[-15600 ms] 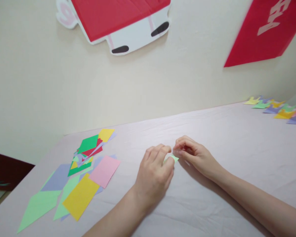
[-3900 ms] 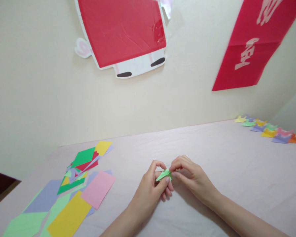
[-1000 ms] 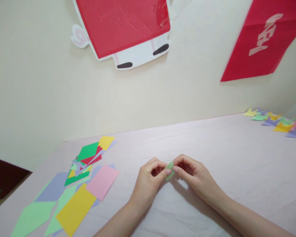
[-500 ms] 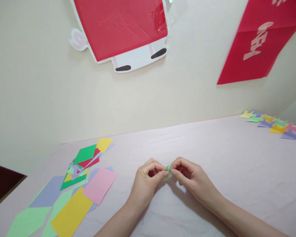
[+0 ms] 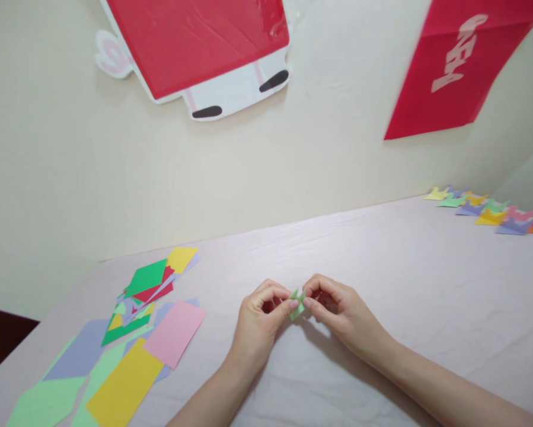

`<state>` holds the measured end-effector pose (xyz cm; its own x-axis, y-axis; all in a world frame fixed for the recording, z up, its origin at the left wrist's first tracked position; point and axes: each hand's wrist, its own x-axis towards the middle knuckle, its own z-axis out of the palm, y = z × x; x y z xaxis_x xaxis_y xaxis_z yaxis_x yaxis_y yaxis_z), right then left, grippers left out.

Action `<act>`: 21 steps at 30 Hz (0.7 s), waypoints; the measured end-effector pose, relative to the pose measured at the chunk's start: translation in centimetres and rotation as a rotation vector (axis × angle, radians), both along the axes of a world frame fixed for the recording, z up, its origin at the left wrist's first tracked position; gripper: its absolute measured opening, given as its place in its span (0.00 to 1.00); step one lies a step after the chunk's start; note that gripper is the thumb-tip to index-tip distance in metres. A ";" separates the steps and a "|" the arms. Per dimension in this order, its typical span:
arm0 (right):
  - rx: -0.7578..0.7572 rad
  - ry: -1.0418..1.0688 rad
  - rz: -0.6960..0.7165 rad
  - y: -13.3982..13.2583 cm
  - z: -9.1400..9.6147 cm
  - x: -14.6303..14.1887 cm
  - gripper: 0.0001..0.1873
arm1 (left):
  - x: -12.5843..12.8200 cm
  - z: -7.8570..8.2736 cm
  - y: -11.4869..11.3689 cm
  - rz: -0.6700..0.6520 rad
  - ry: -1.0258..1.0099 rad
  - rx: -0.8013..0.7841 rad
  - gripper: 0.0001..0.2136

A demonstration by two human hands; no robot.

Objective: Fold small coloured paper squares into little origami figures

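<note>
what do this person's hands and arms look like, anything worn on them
The left hand and right hand are bare, with no gloves and no rings that show. The left forearm and right forearm are slender, with no sleeve, watch or bracelet in view. The nails are too small to judge.

One camera, worn on the person's head, looks forward and down across the surface (image 5: 382,267) from its near side, facing the far edge and the wall (image 5: 248,184) beyond. It is fairly near the hands (image 5: 344,309), farther from the far right corner; the far edge climbs rightward.
</note>
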<state>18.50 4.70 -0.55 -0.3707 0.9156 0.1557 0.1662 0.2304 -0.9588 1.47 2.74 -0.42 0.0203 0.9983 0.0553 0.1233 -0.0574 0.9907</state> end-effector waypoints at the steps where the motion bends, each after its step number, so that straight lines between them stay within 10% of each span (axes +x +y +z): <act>1: -0.002 0.004 0.003 0.0 0.0 0.0 0.10 | 0.0 -0.1 0.0 -0.004 0.007 0.002 0.07; 21: 0.100 -0.127 -0.013 -0.4 -0.1 -0.5 0.10 | 1.0 0.3 -0.8 -0.024 0.266 0.096 0.08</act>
<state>18.04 4.25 -0.65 -0.3813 0.9027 0.1993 0.2883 0.3209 -0.9021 2.52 1.89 -0.16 0.0700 0.9878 0.1388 0.3755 -0.1550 0.9138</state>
